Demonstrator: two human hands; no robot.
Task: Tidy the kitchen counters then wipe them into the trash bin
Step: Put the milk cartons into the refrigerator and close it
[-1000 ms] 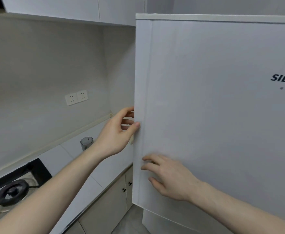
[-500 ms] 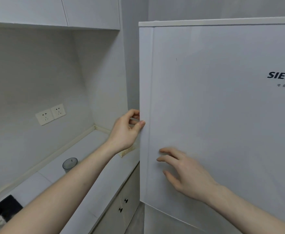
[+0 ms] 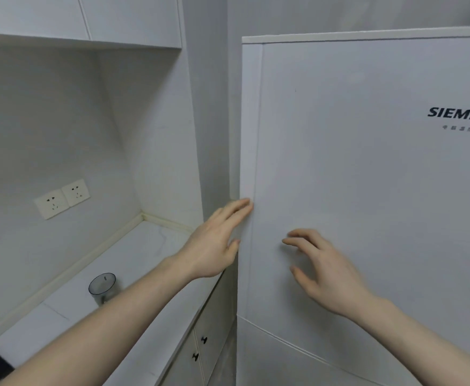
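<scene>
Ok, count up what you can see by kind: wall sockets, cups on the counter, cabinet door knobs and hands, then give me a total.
Wall sockets: 2, left socket and right socket
Dark cup: 1
Cabinet knobs: 2, upper knob and lower knob
Hands: 2, left hand and right hand
Total: 7

fridge door [image 3: 367,190]: plain white, dark navy lettering at its upper right | surface [image 3: 133,263] left of fridge door: white with faint grey veining | cup [image 3: 102,286] on surface: translucent smoky grey | 2 sockets [image 3: 62,198] above surface: white | cabinet knobs [image 3: 199,348] below surface: black, on pale doors
</scene>
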